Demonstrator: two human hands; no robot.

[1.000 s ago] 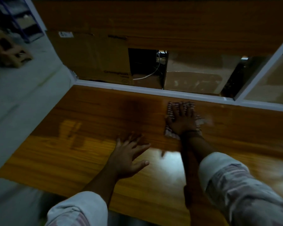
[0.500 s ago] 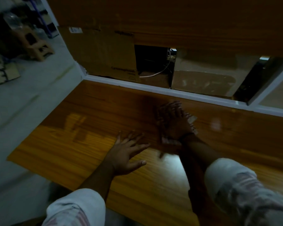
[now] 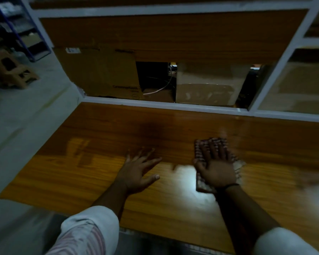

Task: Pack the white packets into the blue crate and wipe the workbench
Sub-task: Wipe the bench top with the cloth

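My right hand (image 3: 216, 168) presses flat, fingers spread, on a checked cloth (image 3: 201, 183) that lies on the wooden workbench (image 3: 81, 172) right of centre. Flat on the bench to its left lies my left hand (image 3: 138, 172), fingers straight and spread, with nothing under it. The light is dim, and neither white packets nor a blue crate appear in this view.
Behind the bench runs a white frame rail (image 3: 155, 104). Beyond it stand a brown cardboard box (image 3: 99, 74) and a paler taped box (image 3: 208, 85), with a white cable (image 3: 160, 89) between them. Grey floor (image 3: 26, 116) lies left of the bench, with a wooden stool (image 3: 11, 74) farther off.
My right hand has slid the cloth along the bench, first to the left and toward me, then to the right. My left hand has stayed planted. The camera has tilted up.
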